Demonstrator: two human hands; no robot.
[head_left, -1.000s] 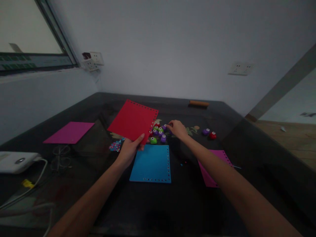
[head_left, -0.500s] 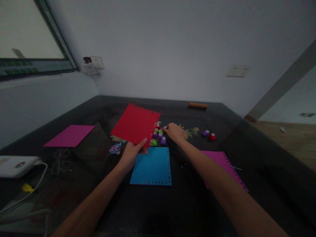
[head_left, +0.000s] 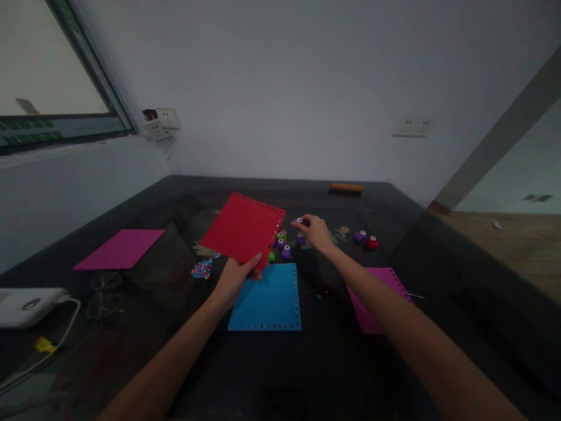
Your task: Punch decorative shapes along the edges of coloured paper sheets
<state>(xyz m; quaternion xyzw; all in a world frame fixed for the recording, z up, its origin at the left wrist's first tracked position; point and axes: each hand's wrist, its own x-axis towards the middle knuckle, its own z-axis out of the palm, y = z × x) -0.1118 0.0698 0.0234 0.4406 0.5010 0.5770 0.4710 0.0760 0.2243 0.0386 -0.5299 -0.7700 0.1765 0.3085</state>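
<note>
My left hand (head_left: 241,275) holds a red sheet (head_left: 245,225) with holes along its top and right edges, thumb on its lower corner. The sheet is tilted above the table and partly covers a cluster of small purple and green toys with eyes. Between the fingertips of my right hand (head_left: 314,229) is a small purple toy (head_left: 297,223), raised a little over the table. Another purple toy (head_left: 300,238) lies below it. A blue sheet (head_left: 267,301) with holes along its right and bottom edges lies flat in front, partly under my left hand.
Pink sheets lie at left (head_left: 120,249) and right, the latter under my right forearm. A purple toy (head_left: 360,236) and a red toy (head_left: 371,242) sit at right. Colourful beads (head_left: 202,269), a white device (head_left: 30,305) with cable and a brown roll (head_left: 346,187) are around.
My right hand has lifted off the cluster with the purple toy in its fingers and moved slightly right. The red sheet remains in my left hand. The view has shifted slightly.
</note>
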